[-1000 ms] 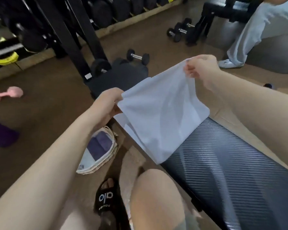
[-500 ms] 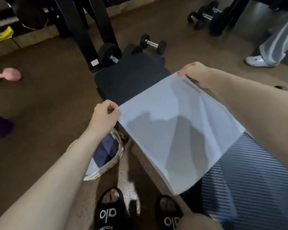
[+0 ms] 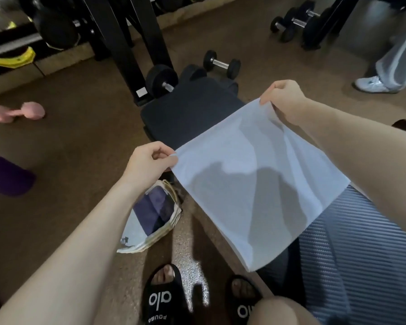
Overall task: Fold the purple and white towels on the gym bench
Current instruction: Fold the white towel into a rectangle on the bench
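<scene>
Left hand [image 3: 148, 164] and right hand [image 3: 285, 99] fingers each pinch a top corner of the white towel [image 3: 256, 179], spread taut above the tabletop [image 3: 361, 249] at frame centre.

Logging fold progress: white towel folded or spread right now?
Spread: the white towel is stretched flat between left hand and right hand, each pinching a corner.

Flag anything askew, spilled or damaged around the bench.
Nothing looks spilled or damaged. The left hand and right hand pinch the thin white towel by two corners, spread over the black padded gym bench. Loose dumbbells, like the pink dumbbell, lie on the floor.
</scene>
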A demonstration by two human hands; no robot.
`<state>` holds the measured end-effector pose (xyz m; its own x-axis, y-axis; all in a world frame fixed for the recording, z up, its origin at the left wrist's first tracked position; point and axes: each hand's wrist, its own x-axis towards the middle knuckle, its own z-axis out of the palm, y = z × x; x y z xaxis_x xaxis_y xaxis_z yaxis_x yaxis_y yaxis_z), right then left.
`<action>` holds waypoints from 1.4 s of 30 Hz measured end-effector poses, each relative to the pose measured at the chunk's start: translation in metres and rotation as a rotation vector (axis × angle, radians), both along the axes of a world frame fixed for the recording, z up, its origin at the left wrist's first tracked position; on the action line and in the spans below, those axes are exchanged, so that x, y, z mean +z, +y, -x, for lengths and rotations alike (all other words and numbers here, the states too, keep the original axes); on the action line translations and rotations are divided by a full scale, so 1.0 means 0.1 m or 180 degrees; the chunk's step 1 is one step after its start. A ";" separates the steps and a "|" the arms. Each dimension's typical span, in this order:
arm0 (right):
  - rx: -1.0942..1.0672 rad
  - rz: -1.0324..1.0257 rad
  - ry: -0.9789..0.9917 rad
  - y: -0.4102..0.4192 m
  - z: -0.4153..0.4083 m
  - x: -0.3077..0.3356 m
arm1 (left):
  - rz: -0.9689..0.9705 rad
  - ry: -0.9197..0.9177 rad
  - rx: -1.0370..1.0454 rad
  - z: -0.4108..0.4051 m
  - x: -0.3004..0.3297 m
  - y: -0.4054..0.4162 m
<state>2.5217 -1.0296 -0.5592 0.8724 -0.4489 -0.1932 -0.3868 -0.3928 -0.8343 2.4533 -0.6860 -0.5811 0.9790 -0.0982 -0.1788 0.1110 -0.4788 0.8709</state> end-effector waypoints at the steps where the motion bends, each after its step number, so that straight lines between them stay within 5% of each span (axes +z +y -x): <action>1: 0.0048 0.0040 -0.0047 -0.02 0.03 0.05 | -0.0125 -0.0129 -0.0091 0.03 0.05 0.02; 23: 0.0601 0.1397 -0.0737 -0.27 2.15 1.66 | -0.1031 -0.2022 -0.0632 1.12 1.78 0.27; 42: 0.0594 0.1372 -0.0767 -0.11 2.49 1.86 | -0.0882 -0.1855 -0.0366 1.28 2.01 0.41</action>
